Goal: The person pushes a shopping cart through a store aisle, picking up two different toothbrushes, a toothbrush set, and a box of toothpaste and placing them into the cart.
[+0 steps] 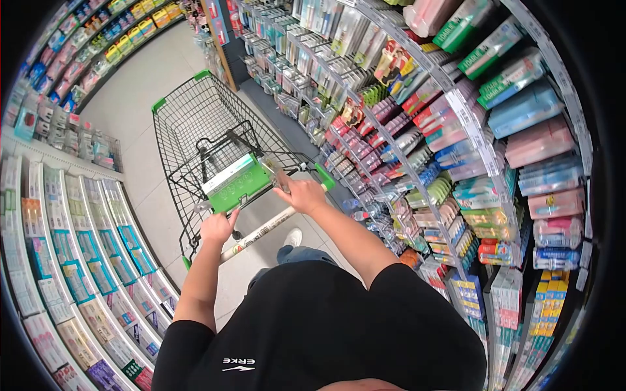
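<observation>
Store aisle [140, 88], hands [218, 228] [305, 194] apparently gripping cart handle [262, 229]

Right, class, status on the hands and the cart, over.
Left hand closed on handle. Right hand closed on handle, near green end. Cart mid-aisle. Shelves close on both sides.

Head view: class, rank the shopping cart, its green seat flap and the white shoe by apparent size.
1. shopping cart
2. green seat flap
3. white shoe, only partly visible, so its true size is unsure
</observation>
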Demonstrator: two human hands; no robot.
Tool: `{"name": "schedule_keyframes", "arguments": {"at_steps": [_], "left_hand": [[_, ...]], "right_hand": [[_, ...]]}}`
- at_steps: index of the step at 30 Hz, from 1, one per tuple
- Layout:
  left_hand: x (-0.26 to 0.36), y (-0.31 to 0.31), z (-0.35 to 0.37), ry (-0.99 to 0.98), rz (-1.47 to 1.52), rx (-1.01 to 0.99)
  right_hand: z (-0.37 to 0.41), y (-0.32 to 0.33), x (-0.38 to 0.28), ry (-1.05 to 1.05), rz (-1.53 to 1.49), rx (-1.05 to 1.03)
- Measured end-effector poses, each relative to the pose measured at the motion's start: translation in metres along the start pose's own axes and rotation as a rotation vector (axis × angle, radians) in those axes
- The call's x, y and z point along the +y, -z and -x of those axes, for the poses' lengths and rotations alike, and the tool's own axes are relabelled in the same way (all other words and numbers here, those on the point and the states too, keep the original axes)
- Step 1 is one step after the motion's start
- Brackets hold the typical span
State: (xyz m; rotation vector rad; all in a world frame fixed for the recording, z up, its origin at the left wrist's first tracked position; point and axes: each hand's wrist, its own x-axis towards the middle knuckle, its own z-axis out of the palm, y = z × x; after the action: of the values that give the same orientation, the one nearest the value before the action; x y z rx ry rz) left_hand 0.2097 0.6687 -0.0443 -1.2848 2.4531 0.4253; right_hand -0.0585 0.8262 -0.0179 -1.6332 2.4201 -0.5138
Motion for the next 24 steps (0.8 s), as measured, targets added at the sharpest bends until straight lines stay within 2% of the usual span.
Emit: {"name": "schedule_keyframes", "arguments": {"at_steps": [10, 12, 24], "left_hand": [[-0.010, 0.023, -0.042, 0.039, 0.028, 0.008], [-0.007, 0.037, -0.043, 0.069, 0.046, -0.026], [-0.032, 0.068, -0.104, 0.088, 0.176, -0.146]], "right_hand": [[-0.060, -0.006, 0.003, 0.069, -0.035, -0.015], [-0.072, -0.004, 0.002, 0.066, -0.048, 0.040], [-0.142, -0.020, 0.002, 0.121, -0.016, 0.053]]}}
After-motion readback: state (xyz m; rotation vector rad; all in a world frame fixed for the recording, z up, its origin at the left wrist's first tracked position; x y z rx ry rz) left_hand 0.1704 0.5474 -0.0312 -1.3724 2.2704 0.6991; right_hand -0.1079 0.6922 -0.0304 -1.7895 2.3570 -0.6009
